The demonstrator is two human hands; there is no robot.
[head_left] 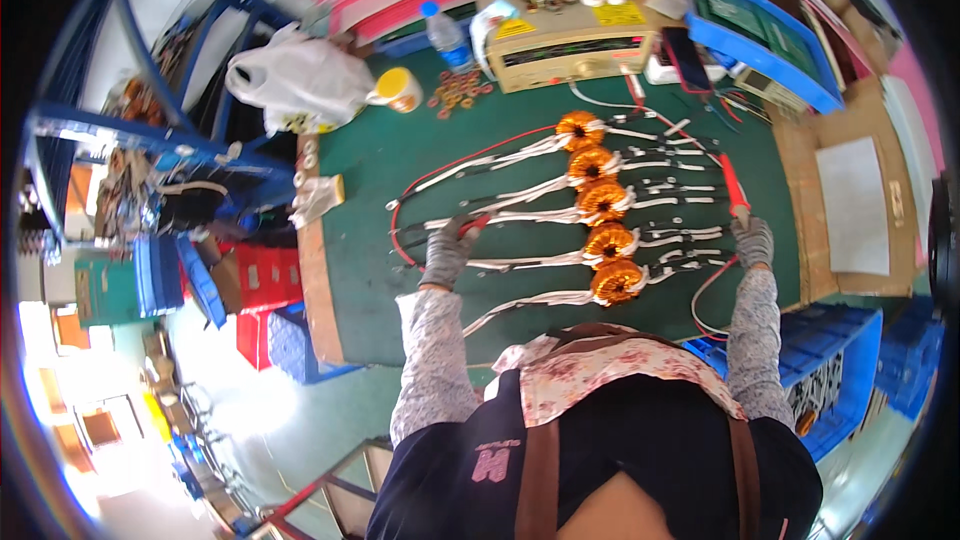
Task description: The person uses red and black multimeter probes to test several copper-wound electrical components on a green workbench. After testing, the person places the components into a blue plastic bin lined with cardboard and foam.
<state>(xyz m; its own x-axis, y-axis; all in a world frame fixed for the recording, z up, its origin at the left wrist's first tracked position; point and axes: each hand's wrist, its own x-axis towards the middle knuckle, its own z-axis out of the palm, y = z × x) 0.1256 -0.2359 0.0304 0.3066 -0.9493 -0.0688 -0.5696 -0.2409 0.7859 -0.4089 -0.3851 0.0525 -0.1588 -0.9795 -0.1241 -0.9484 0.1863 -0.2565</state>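
Several copper-wound ring coils [603, 202] stand in a column on the green bench mat [400, 160]. White-sleeved leads [535, 217] with dark ends spread from them to both sides. My left hand [447, 252], in a grey glove, is closed on a small red piece [475, 226], perhaps a clip, by the ends of the left leads. Around those ends loops a thin red wire [398, 225]. Beyond the tips of the right leads, my right hand [752, 242], also gloved, grips a long red test probe [732, 180] pointing away from me. Its fingertips are partly hidden.
A beige bench instrument [570, 52] stands at the back, small parts on top. Near it are a water bottle [446, 38], a yellow-lidded cup [398, 90] and loose small rings [461, 92]. A white bag [300, 80] lies back left; blue bins [835, 370] stand right.
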